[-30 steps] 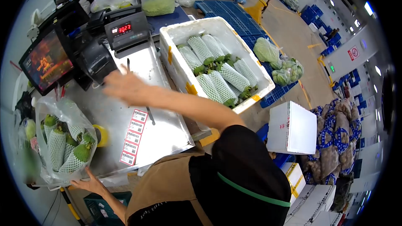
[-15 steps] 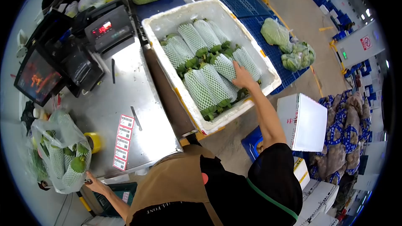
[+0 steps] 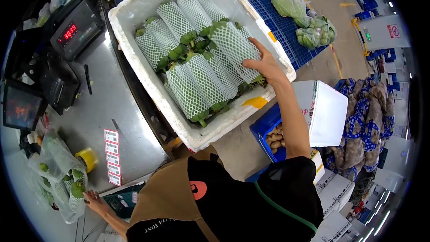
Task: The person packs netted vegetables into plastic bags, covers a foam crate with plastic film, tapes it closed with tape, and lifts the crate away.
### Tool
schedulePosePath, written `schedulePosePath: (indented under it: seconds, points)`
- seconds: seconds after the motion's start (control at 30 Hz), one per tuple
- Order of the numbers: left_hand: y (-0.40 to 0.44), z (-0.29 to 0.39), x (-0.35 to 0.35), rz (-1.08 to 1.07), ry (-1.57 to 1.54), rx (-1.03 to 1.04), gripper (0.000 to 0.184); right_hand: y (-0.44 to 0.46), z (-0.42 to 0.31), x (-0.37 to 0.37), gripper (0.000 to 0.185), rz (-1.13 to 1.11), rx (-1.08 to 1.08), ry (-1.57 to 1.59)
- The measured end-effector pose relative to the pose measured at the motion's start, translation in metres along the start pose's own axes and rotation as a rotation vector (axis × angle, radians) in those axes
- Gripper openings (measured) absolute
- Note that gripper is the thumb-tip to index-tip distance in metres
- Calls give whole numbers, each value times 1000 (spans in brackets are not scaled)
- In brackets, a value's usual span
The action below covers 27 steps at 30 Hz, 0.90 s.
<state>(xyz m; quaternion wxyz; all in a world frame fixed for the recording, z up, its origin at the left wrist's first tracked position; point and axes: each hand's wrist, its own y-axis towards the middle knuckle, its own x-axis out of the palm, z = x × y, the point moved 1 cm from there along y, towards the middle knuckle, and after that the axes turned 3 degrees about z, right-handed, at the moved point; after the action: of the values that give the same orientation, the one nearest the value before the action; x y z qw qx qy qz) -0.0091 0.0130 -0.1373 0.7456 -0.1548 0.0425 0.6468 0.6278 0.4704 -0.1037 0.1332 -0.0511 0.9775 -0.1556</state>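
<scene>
My right hand (image 3: 264,65) grips the end of a green vegetable in white foam net (image 3: 235,47), tilted above the others in a white foam box (image 3: 156,101). Several more net-wrapped vegetables (image 3: 188,87) lie in rows in that box. At the lower left, my left hand (image 3: 95,200) has its fingers apart beside a clear plastic bag (image 3: 56,161) of similar wrapped vegetables. That bag sits at the edge of the metal table (image 3: 96,121). Whether my left fingertips touch the bag is hard to tell.
A scale display (image 3: 69,33), a screen (image 3: 22,106), a yellow tape roll (image 3: 87,159), a black pen (image 3: 88,79) and a label strip (image 3: 113,157) are on the left. Bagged greens (image 3: 313,29) lie on a blue pallet (image 3: 273,22). A blue crate (image 3: 271,134) holds potatoes.
My right hand has gone from over the table into the foam box and taken hold of a wrapped vegetable, now raised slightly. The view has shifted toward the box. My left hand stays by the bag.
</scene>
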Motion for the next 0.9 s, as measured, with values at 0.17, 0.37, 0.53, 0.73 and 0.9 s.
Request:
schedulePosePath:
  seconds: [0.17,0.37,0.53,0.73,0.9]
  points:
    - [42,13,19,-122,-282,-111,72,-4,22,-6,91,147,-89,-210]
    - [56,42,30,2,-194,-228,84,-4,33,36,73,264,-288,-1178]
    - [53,41,34,82,-156,-245,87,43,-10,106,44,-180,-751,-630]
    - [47,42,36,97,-150,-246,85,94,22,184,46,-431,-1011,-846]
    - [45,44,39,126,-129,-262,80,85,17,166,57,-547,-704,-942]
